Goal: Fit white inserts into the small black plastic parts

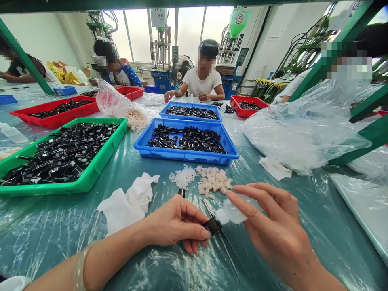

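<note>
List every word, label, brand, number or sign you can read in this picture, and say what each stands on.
"5", in a circle: on the green hopper at the back.
Too small or blurred to read: marks on the white box, the wall sign and the print on the blue-sleeved shirt.
No readable text: the black piece in the left hand.
</note>
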`<state>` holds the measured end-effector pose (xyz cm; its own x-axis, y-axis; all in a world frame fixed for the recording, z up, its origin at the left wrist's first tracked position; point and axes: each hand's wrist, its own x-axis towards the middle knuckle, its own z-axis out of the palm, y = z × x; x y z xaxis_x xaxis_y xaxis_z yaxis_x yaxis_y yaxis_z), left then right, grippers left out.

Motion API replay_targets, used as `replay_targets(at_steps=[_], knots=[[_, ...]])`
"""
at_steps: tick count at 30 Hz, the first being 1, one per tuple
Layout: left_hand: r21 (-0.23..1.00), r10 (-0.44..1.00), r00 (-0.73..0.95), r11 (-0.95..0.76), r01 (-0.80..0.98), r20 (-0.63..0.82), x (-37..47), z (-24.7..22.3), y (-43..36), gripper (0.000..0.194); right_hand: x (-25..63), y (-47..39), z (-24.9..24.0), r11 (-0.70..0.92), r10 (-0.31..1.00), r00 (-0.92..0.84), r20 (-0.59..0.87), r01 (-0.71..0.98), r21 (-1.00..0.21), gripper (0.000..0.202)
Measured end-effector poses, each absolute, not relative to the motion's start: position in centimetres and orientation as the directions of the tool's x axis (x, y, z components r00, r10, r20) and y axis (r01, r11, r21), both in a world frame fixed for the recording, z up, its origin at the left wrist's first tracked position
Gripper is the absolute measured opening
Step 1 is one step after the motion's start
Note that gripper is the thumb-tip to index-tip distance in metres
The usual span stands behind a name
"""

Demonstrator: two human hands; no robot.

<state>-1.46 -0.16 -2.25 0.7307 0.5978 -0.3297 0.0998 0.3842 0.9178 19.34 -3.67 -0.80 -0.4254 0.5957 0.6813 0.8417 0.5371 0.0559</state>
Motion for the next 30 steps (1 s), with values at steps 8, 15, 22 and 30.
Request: replay_targets(at_steps=[8,15,22,30], knots=[[0.923,0.603,0.734,0.377,0.084,-0.313,-1.63,-2.65,-0.03,0.022,19.56,-3.51,-1.03,0.560,0.561,-0.436,0.704,0.826,0.066,0.035],[0.918,0.600,0.734,0.387,0.082,-0.318,-1.65,-2.60,-0.09,0.022,19.58,-3.55,-0.98,0.566,0.550,-0.439,0.711,0.822,0.069,0.036],[0.919,0.602,0.737,0.388,0.068,-0.308,-1.68,-2.73,-0.13,0.019,19.70,-3.37,-1.04,0.588,0.533,-0.459,0.711,0.805,0.078,0.035],[0.914,0.602,0.729,0.398,0.079,-0.325,-1.67,-2.52,-0.16,0.019,19.95,-3.44,-0.79,0.608,0.533,-0.490,0.690,0.789,0.091,0.035]])
